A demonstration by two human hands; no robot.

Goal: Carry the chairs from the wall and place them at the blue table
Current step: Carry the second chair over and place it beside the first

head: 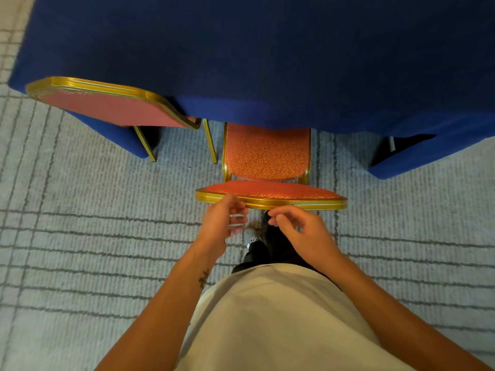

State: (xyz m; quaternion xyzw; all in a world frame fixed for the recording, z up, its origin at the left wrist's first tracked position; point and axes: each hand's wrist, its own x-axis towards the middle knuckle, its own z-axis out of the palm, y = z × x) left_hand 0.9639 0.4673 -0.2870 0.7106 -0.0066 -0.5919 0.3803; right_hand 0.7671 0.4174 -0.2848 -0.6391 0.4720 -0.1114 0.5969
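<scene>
A red chair (267, 156) with a gold frame is seen pushed in at the blue table (267, 57), with the front of its seat tucked under the blue cloth. Its back rail (308, 203) is the part nearest the person. The left hand (222, 223) is held at the left end of that gold rail, with the knuckles just at the rail's edge and the fingers (238, 219) loosely curled; whether the rail is touched cannot be told. The right hand (302, 231) is held just below the middle of the rail, with its fingers (278, 218) bent and half open, and nothing is gripped in it. A second red chair (112, 108) is seen to the left, also set against the blue table, close beside the first one. A grey carpet (107, 236) with dark lines is spread under everything.
</scene>
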